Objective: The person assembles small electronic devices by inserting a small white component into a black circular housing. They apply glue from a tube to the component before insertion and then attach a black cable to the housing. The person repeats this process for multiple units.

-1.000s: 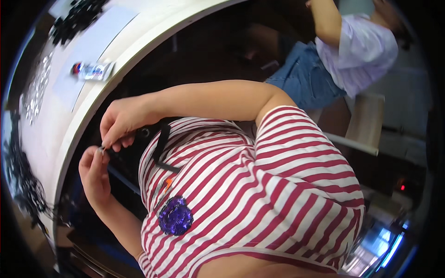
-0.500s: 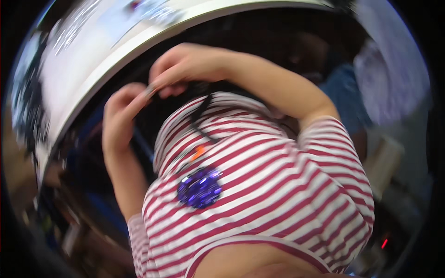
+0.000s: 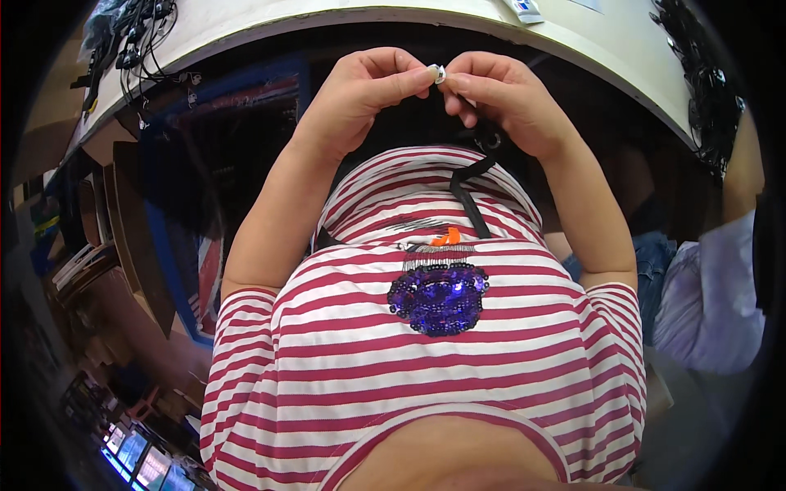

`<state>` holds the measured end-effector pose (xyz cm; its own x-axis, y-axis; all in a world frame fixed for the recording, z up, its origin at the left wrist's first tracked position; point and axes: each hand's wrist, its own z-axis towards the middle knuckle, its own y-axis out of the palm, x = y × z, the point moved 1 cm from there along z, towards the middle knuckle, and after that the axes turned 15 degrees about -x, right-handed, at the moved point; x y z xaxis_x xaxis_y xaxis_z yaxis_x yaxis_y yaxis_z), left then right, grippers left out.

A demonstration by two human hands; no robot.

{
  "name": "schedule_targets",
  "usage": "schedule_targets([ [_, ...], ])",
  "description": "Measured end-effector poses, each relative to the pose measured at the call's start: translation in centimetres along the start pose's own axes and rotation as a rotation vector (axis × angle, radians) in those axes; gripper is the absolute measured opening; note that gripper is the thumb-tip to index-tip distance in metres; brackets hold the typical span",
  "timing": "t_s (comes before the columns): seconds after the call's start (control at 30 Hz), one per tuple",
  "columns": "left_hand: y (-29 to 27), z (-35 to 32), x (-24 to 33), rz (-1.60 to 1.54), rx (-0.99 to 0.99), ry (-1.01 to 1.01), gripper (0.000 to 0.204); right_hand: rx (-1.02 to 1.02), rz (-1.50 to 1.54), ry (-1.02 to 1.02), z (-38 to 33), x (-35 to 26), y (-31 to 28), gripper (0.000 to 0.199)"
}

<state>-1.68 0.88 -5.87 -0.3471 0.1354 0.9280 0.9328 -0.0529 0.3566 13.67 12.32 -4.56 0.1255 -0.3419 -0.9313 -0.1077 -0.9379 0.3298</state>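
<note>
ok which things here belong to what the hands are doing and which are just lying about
In use:
- small whitish piece, at both hands' fingertips; too small to identify
- left hand
- right hand

Apparently just lying about, on the white table:
- dark cables, left
- dark tangled pile, right
- white packet, cut off above

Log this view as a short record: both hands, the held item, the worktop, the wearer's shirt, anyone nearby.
Left hand: thumb and fingers pinching a small, glossy whitish piece
Right hand: fingertips on the same piece
Piece identity: too small to tell
Worktop: white tabletop, thin black cables at picture left
Shirt: red-and-white striped shirt, purple sequin patch
Nearby: person in a pale lavender top, picture right
</note>
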Motion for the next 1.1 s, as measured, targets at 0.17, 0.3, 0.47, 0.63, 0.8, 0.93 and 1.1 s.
schedule_targets([
  [0.17,0.2,0.3,-0.1,-0.019,0.099,0.034,0.012,0.282,-0.325,-0.296,0.1,0.1,1.9,0.019],
  [0.3,-0.2,0.0,0.9,0.097,0.034,0.002,0.016,0.233,-0.463,-0.223,-0.2,-0.5,0.8,0.016],
  [0.47,-0.6,-0.2,1.6,0.276,-0.038,-0.010,0.018,0.113,-0.489,-0.156,-0.1,-0.5,0.1,0.016],
  [0.63,-0.1,0.1,1.0,0.213,0.014,0.005,0.018,0.221,-0.447,-0.277,-0.2,-0.2,0.3,0.013],
  [0.8,0.4,0.5,0.5,0.116,0.096,0.032,0.019,0.356,-0.659,-0.405,-0.6,0.5,0.3,0.011],
  [0.93,0.4,0.9,0.0,0.058,0.131,-0.007,0.019,0.408,-1.089,-0.611,-0.3,0.7,0.5,0.016],
  [1.1,0.3,1.0,0.0,-0.020,0.108,-0.014,0.018,0.432,-1.146,-0.638,-0.2,1.1,0.4,0.017],
])
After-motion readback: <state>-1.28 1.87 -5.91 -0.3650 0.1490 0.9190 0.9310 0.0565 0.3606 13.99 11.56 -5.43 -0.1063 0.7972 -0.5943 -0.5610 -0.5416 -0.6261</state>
